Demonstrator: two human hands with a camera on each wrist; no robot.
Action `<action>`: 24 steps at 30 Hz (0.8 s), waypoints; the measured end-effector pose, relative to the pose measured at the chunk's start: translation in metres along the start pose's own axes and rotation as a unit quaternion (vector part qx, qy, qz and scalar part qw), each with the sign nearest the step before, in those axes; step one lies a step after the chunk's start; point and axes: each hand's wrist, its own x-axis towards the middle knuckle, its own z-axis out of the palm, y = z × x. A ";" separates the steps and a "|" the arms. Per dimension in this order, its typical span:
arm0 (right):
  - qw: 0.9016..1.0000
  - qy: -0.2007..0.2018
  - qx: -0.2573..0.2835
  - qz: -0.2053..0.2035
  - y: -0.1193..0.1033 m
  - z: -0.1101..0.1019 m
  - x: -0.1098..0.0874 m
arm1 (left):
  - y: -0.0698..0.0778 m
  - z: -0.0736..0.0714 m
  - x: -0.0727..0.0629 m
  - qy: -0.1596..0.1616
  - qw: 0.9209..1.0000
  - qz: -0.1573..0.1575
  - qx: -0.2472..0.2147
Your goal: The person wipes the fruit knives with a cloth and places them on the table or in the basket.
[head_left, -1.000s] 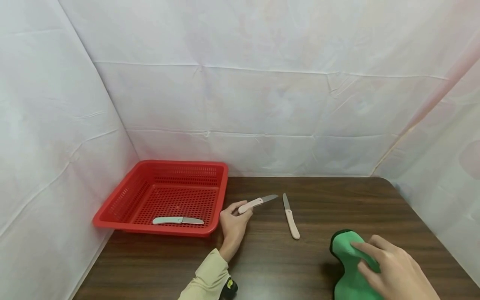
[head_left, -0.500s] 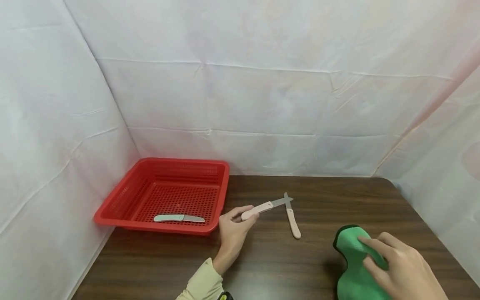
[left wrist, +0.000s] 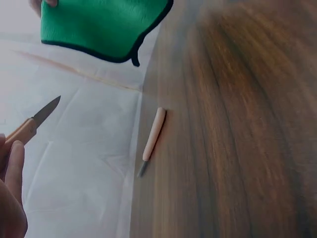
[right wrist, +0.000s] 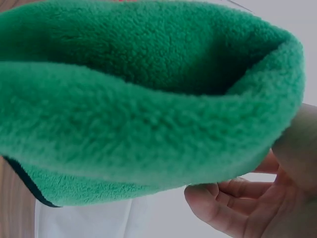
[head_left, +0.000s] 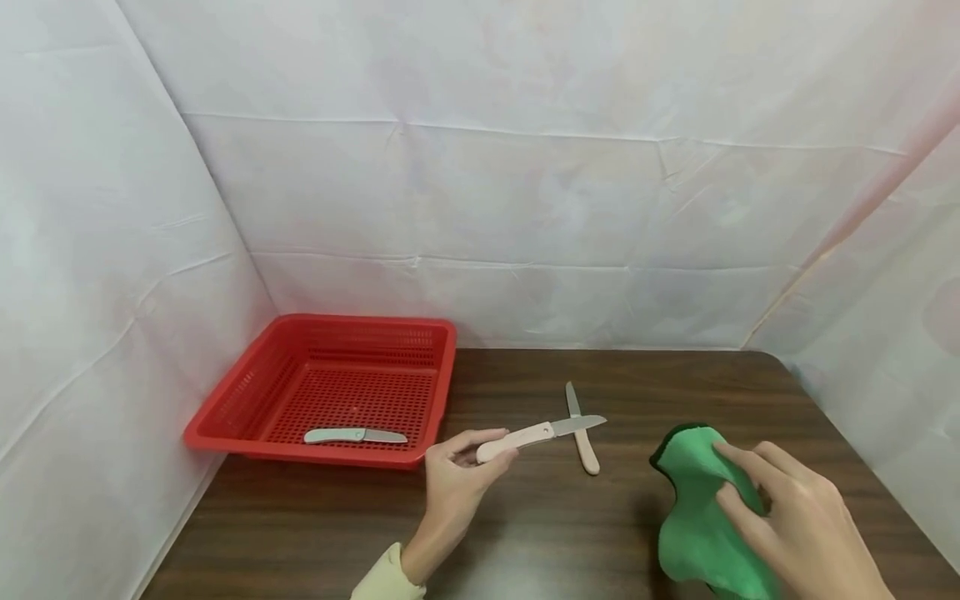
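Observation:
My left hand (head_left: pixel 459 479) pinches the pale pink handle of a small knife (head_left: pixel 517 440), its blade pointing right. In the head view that blade overlaps a second pink-handled knife (head_left: pixel 586 451) lying on the table; the left wrist view shows the held knife (left wrist: pixel 24 131) raised well above the tabletop. On the right, my right hand (head_left: pixel 802 508) grips a green cloth (head_left: pixel 701 500) with dark edging, between thumb and fingers. Seen from the right wrist, the fluffy cloth (right wrist: pixel 138 119) droops in a fold and hides part of the hand.
A red plastic basket (head_left: pixel 442 392) with a perforated bottom stands at the table's back left. Inside it lies a knife (head_left: pixel 337 435) with a mint-green handle. White sheeting (head_left: pixel 525 208) walls in the back and both sides of the brown wooden table (head_left: pixel 675 387).
My left hand has lifted the pink-handled knife and brought it nearer to me, its blade reaching further right. The cloth has risen a little in my right hand.

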 end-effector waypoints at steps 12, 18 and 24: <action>0.999 0.008 0.034 -0.031 -0.015 0.006 0.013 | 0.022 -0.017 -0.025 -0.060 0.997 0.015 -0.043; 0.996 0.007 0.054 -0.073 -0.028 0.010 0.018 | 0.023 -0.016 -0.034 -0.108 0.991 0.035 -0.066; 0.990 -0.036 0.063 -0.121 -0.047 0.020 0.023 | 0.023 -0.013 -0.034 -0.124 0.986 0.088 -0.070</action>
